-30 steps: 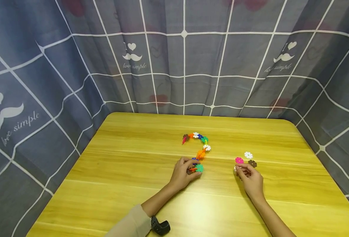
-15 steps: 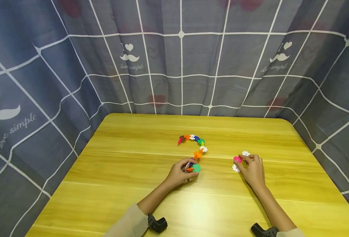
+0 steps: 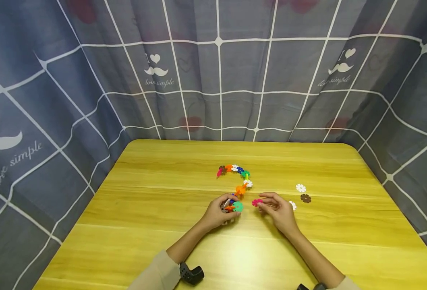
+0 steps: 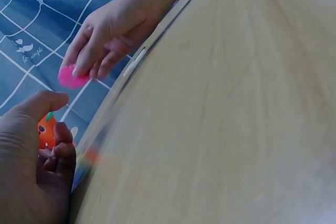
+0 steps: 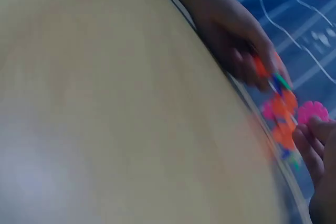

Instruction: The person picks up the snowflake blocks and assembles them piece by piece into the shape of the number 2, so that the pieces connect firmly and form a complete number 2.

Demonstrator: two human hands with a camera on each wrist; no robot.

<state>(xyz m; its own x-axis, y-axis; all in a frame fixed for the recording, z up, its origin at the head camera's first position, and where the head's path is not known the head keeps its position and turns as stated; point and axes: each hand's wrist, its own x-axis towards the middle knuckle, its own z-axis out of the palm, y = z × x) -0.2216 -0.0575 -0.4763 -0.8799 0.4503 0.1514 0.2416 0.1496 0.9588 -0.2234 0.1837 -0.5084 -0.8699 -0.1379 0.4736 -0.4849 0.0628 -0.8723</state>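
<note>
A chain of interlocking plastic flower discs (image 3: 240, 190) curves over the table in the head view, in orange, white, blue, green, brown and pink. My left hand (image 3: 213, 213) grips its near end, where a green disc (image 3: 237, 206) shows between thumb and fingers. Part of that end is hidden by the hand. Between thumb and fingertips, my right hand (image 3: 282, 213) pinches a pink flower disc (image 3: 256, 202), a short gap to the right of the green one. The right wrist view shows the pink disc (image 5: 312, 112) edge-held by the fingertips.
Right of the right hand lie loose discs: a white disc (image 3: 300, 188), a brown disc (image 3: 305, 198) and a second white disc (image 3: 293, 205) partly behind the hand. The wooden table (image 3: 155, 169) ends at a grey checked curtain (image 3: 199, 80).
My right hand has picked up the pink disc from the loose group and carried it left toward the left hand. The left hand keeps its grip on the chain.
</note>
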